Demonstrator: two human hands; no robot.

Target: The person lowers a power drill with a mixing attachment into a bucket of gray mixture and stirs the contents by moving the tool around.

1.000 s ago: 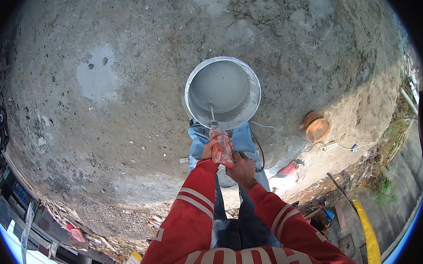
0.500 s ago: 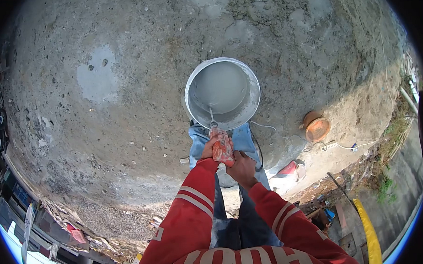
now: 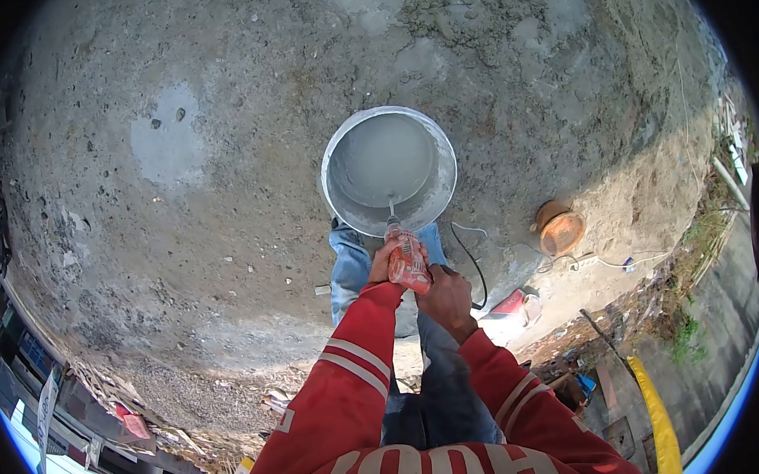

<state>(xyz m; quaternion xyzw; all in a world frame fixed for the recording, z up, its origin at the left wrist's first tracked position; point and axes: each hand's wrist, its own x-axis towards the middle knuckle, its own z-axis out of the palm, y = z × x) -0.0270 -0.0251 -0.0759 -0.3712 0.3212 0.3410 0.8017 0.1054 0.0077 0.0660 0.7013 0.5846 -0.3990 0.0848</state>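
A red power drill (image 3: 408, 261), smeared with grey, points into a round white bucket (image 3: 450, 160) between my knees. Its thin metal shaft goes down near the bucket's close wall, and the shaft's lower end is hidden in smooth grey mix (image 3: 385, 155). My left hand (image 3: 382, 259) is wrapped round the drill's body from the left. At the rear end of the drill, my right hand (image 3: 445, 300) is closed round its handle, which is mostly hidden by the fingers. A black cable (image 3: 482, 274) curves out to the right of my right hand.
Two brown clay pots (image 3: 561, 231) stand on the ground to the right, near a white power strip (image 3: 583, 263) and its cord. A red and white bag-like item (image 3: 514, 305) lies closer. Wet grey patches (image 3: 168, 136) mark the rough ground. A yellow strip (image 3: 655, 411) is at lower right.
The drill and both hands have shifted slightly right and down, and the shaft has swung right within the bucket. The bucket and ground appear a little further left in view.
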